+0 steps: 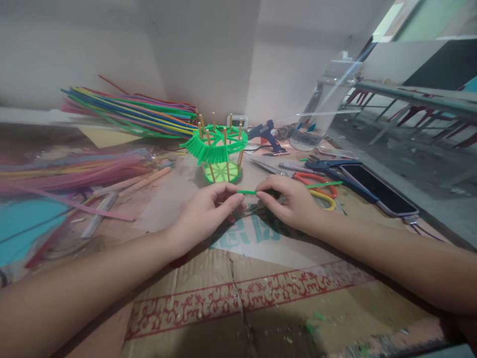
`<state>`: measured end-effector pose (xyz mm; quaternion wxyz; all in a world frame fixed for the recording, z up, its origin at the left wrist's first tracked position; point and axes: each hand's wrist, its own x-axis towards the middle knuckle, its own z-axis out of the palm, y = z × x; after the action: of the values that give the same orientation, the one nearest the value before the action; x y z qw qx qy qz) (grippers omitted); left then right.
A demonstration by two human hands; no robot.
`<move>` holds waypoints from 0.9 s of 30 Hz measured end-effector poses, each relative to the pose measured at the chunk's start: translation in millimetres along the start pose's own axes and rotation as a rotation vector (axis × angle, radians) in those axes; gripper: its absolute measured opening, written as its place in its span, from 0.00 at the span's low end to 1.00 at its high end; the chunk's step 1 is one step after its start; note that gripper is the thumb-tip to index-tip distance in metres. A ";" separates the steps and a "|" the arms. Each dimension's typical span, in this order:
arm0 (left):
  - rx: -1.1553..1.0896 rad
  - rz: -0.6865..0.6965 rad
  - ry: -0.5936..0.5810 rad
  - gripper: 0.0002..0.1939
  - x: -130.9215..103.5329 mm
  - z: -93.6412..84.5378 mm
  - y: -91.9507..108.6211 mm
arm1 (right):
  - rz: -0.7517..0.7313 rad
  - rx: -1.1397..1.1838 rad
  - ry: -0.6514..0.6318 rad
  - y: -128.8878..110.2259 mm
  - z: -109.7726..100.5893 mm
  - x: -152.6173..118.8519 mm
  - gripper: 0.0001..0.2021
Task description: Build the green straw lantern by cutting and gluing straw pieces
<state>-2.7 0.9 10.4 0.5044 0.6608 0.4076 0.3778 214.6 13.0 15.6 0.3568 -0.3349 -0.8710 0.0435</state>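
Observation:
Between my two hands a green pipe cleaner (247, 192) is held level, low over a white sheet with teal lettering. My left hand (212, 208) pinches its left end between thumb and fingertips. On the other side my right hand (288, 199) pinches it too, and a straight green length sticks out beyond that hand to the right. Just behind stands a small round structure (214, 149) of wooden sticks, with a green base and a green ring. Short green pieces hang side by side from the ring's front left.
Colourful pipe cleaners (137, 112) are heaped at the back left, with blurred pink ones nearer. A blue glue gun (270, 135), orange-and-yellow-handled scissors (323, 198), blue-handled pliers (335, 171) and a phone (380, 189) lie to the right. A clear plastic container (309, 132) stands behind them.

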 end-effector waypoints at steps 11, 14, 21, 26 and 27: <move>0.067 -0.011 0.027 0.15 -3.2 -2.7 4.2 | 0.073 0.081 0.015 -6.6 -0.9 0.0 0.05; 0.091 -0.018 0.033 0.16 -3.7 -2.9 4.0 | 0.101 0.101 0.012 -6.7 -0.7 0.0 0.04; 0.098 -0.018 0.035 0.16 -3.7 -2.9 2.6 | 0.134 0.117 0.006 -7.1 0.1 1.7 0.03; 0.100 -0.013 0.031 0.16 -4.4 -2.2 2.6 | 0.147 0.139 0.009 -9.3 0.4 3.1 0.03; 0.104 -0.016 0.031 0.16 -4.7 -2.2 2.8 | 0.156 0.141 0.007 -9.9 0.5 3.3 0.03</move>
<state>-6.0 -3.1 13.2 0.4661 0.6769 0.4395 0.3623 207.1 7.4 20.3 0.3779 -0.3758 -0.8358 0.1314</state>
